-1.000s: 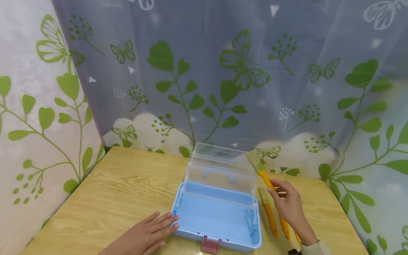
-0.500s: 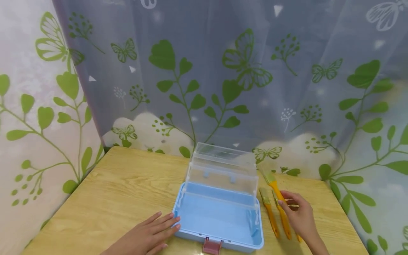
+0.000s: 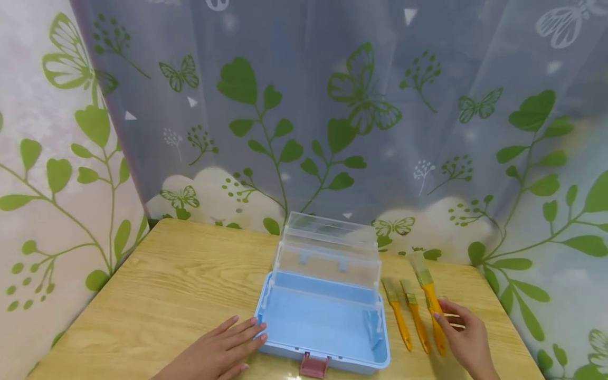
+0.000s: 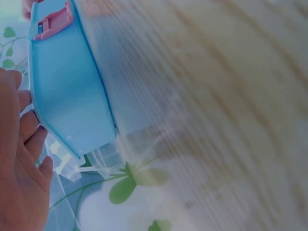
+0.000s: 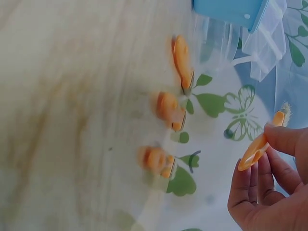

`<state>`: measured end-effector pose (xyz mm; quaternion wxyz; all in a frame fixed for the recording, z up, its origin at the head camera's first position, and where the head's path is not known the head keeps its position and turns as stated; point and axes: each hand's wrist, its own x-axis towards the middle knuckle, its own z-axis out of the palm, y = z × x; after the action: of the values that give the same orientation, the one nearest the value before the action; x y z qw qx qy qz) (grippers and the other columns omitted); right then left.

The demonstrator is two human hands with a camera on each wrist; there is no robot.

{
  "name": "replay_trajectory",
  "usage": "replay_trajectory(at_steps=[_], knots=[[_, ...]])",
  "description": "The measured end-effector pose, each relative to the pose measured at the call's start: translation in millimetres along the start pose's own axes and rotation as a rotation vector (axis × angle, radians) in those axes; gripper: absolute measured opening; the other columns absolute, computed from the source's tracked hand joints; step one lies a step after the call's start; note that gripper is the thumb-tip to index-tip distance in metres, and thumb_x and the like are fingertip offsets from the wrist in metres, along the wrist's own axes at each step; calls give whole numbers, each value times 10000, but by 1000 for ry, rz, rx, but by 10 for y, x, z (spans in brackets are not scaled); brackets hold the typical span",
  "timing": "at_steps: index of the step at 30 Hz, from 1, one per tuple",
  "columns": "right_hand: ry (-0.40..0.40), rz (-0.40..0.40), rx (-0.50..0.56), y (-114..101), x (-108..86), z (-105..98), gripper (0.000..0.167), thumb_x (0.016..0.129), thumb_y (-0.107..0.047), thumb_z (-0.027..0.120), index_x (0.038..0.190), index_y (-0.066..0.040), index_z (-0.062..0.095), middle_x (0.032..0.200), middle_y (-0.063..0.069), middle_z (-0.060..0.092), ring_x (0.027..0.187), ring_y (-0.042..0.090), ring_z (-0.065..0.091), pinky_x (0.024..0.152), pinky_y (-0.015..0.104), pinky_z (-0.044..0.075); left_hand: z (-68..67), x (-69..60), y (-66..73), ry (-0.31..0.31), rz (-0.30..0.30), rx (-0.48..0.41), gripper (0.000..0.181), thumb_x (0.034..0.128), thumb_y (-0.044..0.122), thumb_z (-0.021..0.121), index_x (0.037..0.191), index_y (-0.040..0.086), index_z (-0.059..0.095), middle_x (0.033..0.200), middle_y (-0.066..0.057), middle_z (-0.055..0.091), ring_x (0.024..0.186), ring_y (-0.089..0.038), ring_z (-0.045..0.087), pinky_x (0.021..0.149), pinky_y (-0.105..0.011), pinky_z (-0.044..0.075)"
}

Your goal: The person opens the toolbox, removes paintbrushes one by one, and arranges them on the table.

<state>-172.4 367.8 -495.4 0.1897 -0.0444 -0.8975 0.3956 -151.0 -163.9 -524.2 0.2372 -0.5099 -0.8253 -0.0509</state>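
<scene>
A flat paintbrush (image 3: 429,294) with a yellow-orange handle and pale bristles is pinched between the thumb and fingers of my right hand (image 3: 467,332). It lies over the rightmost of three similar brushes on the table, partly hiding it; the left brush (image 3: 401,322) and middle brush (image 3: 419,324) show fully. In the right wrist view the held paintbrush (image 5: 260,148) is apart from the three others. My left hand (image 3: 216,348), fingers straight, touches the front left rim of a light blue plastic box (image 3: 323,324). The box stands open, its clear lid (image 3: 332,248) raised behind.
A pink latch (image 3: 314,365) hangs at the box's front. The wood-grain table (image 3: 190,279) ends at a patterned curtain (image 3: 304,105) behind and at both sides. Bare tabletop lies left of the box.
My right hand has carried the paintbrush right and towards me, from near the lid's right corner to over the rightmost brush. The left hand stays at the box.
</scene>
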Motion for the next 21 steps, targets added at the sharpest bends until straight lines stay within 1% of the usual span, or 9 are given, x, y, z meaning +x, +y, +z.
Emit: replay_trajectory(at_steps=[3,6,9,11,13,15,16,18,21], knots=[[5,37,12,39,-19,-19,319,945,-96,733,1231,43,700,1034,-100,713,757,-64,627,630,166,553,-2,1,-2,0,-5,0,638,954,330,703,1510,96,495,1514,-86,536,1565,-95,76,1260,-266,-31],[12,69,10,79,-31,-46,340,951,-132,735,1247,31,697,979,-310,601,757,-76,622,632,158,549,-8,6,-5,4,-8,-7,614,968,334,686,1504,94,505,1511,-87,540,1562,-93,88,1259,-262,-29],[39,88,6,117,-43,-79,338,943,-124,743,1239,33,702,948,-368,557,751,-91,615,626,137,536,-14,19,-6,4,-11,-17,595,989,339,659,1509,97,501,1515,-85,536,1559,-91,99,1259,-260,-25],[56,95,3,142,-49,-98,335,936,-110,748,1231,42,704,932,-380,550,743,-100,609,620,126,528,-18,25,-6,3,-12,-23,596,988,336,661,1510,98,500,1517,-84,533,1557,-89,100,1259,-259,-26],[73,98,3,167,-45,-107,328,926,-86,753,1221,48,707,917,-359,567,734,-96,613,618,120,525,-20,26,-9,3,-11,-18,603,980,335,672,1509,102,502,1518,-79,533,1557,-86,94,1259,-259,-29],[75,112,3,193,-37,-111,331,925,-79,752,1223,57,704,918,-292,628,726,-89,616,615,123,527,-19,18,-13,9,-9,-13,612,973,333,680,1511,104,500,1517,-78,533,1559,-86,89,1259,-259,-31],[77,121,0,203,-33,-111,332,923,-76,754,1221,62,703,925,-223,677,722,-85,616,615,123,527,-17,14,-16,13,-7,-12,615,978,332,674,1519,104,490,1517,-80,532,1561,-88,87,1259,-260,-31],[81,152,-15,227,-27,-122,337,921,-78,755,1217,73,701,952,-40,746,704,-82,611,607,126,525,-8,2,-20,22,2,-9,615,1004,334,639,1543,103,453,1524,-82,522,1565,-92,80,1260,-262,-31],[91,227,-58,248,-23,-152,355,921,-103,757,1222,74,698,1032,195,752,669,-90,589,587,140,522,12,-8,-25,34,15,-10,616,1040,331,583,1578,104,389,1535,-83,508,1569,-96,78,1262,-266,-26]])
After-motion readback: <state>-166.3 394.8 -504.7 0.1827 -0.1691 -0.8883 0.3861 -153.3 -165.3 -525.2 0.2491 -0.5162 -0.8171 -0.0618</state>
